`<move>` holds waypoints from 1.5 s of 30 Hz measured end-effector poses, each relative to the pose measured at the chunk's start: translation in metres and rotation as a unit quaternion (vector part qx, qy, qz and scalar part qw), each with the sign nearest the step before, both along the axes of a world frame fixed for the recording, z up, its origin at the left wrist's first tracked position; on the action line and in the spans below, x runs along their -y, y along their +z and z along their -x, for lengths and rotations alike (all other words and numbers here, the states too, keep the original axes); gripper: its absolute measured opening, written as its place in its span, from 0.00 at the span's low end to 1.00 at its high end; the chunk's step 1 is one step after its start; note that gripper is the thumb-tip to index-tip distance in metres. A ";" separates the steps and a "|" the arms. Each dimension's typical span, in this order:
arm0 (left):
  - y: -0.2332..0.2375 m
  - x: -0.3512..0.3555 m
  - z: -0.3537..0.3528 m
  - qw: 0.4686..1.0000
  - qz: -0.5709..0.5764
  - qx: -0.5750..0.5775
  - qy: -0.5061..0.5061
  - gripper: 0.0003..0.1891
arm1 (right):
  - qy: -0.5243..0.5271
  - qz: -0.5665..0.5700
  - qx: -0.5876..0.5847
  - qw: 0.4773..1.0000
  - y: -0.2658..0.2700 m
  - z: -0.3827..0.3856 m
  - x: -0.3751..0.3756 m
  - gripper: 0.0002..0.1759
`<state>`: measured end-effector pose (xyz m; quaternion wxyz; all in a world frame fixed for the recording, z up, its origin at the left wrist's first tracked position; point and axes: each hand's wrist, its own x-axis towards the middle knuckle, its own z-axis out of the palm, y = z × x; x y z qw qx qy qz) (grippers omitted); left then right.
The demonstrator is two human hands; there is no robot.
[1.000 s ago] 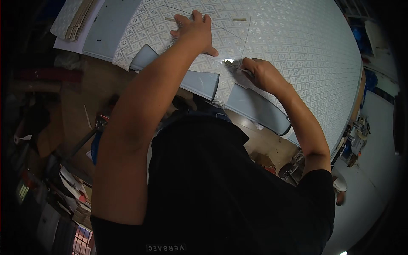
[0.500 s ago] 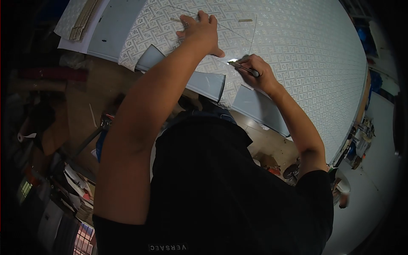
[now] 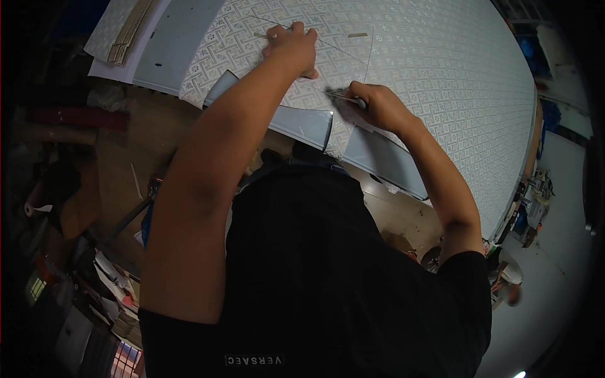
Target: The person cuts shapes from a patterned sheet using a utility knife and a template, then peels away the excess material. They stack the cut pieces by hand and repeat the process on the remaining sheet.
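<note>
At upper centre, the right hand (image 3: pixel 378 106) is clenching a slim knife (image 3: pixel 341 96) pointing left, just below-right of the left hand (image 3: pixel 291 48) lying open on the patterned sheet (image 3: pixel 441 63).

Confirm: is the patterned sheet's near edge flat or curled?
Curled: the sheet's cut flaps bend away, showing grey backs. Farther in it lies flat under the left hand; right hand grips a thin tool.
</note>
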<state>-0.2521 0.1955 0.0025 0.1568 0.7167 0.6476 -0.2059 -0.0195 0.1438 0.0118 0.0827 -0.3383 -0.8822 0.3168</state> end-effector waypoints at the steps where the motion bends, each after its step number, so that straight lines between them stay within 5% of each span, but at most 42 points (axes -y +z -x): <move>1: 0.002 0.001 0.002 1.000 -0.007 0.009 0.001 0.61 | 0.008 -0.016 0.014 1.000 0.000 0.002 -0.001 0.10; 18: -0.003 0.000 0.004 0.995 -0.030 0.014 0.098 0.69 | 0.017 -0.022 0.092 0.995 0.012 0.020 -0.002 0.07; 30: 0.002 -0.001 0.021 0.995 -0.070 0.035 0.061 0.62 | -0.001 -0.051 -0.041 0.998 -0.009 0.080 -0.010 0.06; 32: 0.005 -0.012 0.033 0.997 0.006 0.076 0.017 0.61 | -0.009 -0.039 -0.028 0.999 -0.008 0.083 -0.011 0.07; 35: 0.002 -0.014 0.059 0.993 -0.044 0.085 -0.076 0.55 | 0.008 -0.024 0.000 1.000 -0.012 0.084 -0.016 0.08; 41: -0.005 -0.017 0.073 0.996 -0.080 0.021 0.045 0.51 | -0.010 -0.034 -0.040 0.999 -0.022 0.139 -0.024 0.10; 45: -0.005 -0.023 0.094 0.997 -0.072 0.038 0.007 0.49 | -0.009 -0.041 -0.011 0.999 -0.017 0.157 -0.028 0.10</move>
